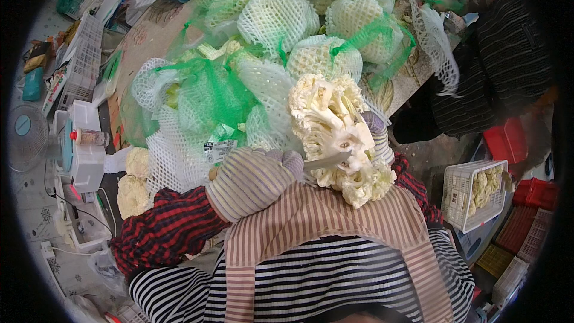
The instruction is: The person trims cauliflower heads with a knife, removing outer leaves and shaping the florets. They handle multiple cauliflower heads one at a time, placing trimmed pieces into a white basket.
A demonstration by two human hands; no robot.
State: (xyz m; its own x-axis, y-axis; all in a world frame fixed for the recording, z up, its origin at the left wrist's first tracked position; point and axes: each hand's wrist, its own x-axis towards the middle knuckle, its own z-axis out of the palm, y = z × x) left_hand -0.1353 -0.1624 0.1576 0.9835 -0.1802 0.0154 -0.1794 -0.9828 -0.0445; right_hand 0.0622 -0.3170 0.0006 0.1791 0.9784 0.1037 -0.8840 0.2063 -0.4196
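Note:
My left hand point(254, 183), in a striped knit glove, grips a knife point(326, 162). The blade points right, its tip at the cut stem of a large cauliflower head point(335, 130). That head is tilted with its underside and pale branching stalks facing up. Behind its right edge, my gloved right hand point(379, 134) holds it, the fingers mostly hidden. Directly beyond both hands lie cauliflowers in white foam net sleeves point(279, 19) and green mesh bags point(215, 94). A printed label point(219, 150) shows on the nearest bag.
Bare cauliflowers point(133, 195) sit at the table's left edge. A fan point(28, 137) and white plastic bins point(87, 143) stand left. A co-worker's hand point(441, 2) at upper right is near a foam net point(434, 45). On the right, a white crate point(475, 195) contains cauliflower.

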